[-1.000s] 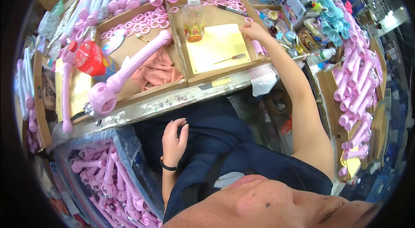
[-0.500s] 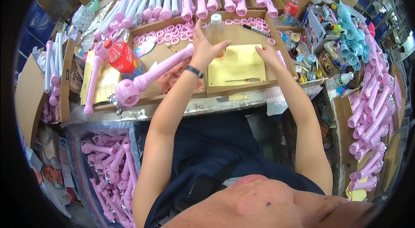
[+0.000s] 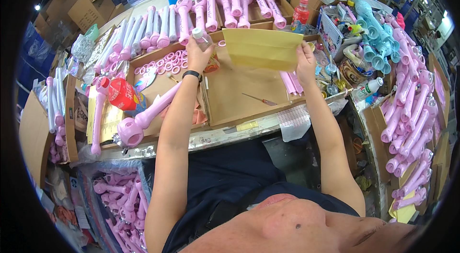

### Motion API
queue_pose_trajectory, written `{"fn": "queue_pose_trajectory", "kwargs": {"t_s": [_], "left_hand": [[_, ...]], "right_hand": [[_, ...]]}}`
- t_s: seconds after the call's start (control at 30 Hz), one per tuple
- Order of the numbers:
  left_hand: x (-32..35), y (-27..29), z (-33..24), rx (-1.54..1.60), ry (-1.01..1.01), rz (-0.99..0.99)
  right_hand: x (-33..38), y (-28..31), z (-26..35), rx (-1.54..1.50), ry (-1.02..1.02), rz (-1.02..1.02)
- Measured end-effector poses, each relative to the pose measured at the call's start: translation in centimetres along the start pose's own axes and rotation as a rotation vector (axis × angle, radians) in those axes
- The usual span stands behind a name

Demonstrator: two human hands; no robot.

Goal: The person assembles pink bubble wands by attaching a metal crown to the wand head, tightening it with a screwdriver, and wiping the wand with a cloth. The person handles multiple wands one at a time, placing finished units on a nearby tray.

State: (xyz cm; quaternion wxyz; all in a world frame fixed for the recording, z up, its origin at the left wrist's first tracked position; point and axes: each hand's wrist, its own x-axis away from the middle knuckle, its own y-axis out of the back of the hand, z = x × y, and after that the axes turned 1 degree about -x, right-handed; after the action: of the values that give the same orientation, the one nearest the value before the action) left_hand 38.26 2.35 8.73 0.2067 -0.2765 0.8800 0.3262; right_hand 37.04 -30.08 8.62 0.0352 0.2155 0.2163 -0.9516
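My left hand (image 3: 200,55) grips the left edge of a yellow paper sheet (image 3: 261,48), and my right hand (image 3: 305,57) grips its right edge. The sheet is lifted off the shallow cardboard tray (image 3: 239,99) below it. A thin metal tool (image 3: 259,99) lies on the tray's floor. A small clear bottle with amber liquid (image 3: 205,47) stands just behind my left hand. A large pink toy wand (image 3: 148,116) lies under my left forearm in the neighbouring tray, beside several pink rings (image 3: 165,63).
Rows of pink and white toy wands (image 3: 211,6) lie at the back of the bench. More pink wands (image 3: 407,119) are piled at the right, and teal ones (image 3: 378,32). A red can (image 3: 122,95) stands at the left. A bin of pink wands (image 3: 120,205) sits lower left.
My left hand rose from my lap to the tray. Both hands took the yellow sheet from the tray floor and lifted it, uncovering the thin tool.
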Motion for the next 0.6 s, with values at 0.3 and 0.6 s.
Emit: {"fn": "queue_pose_trajectory", "kwargs": {"t_s": [0.3, 0.6], "left_hand": [[15.3, 8.4, -6.5, 1.076, 0.389, 0.199], [24.8, 18.7, -6.5, 0.870, 0.380, 0.251]], "right_hand": [[12.2, -2.1, 8.5, 0.474, 0.348, 0.284], [21.1, -5.5, 10.1, 0.274, -0.184, 0.466]]}}
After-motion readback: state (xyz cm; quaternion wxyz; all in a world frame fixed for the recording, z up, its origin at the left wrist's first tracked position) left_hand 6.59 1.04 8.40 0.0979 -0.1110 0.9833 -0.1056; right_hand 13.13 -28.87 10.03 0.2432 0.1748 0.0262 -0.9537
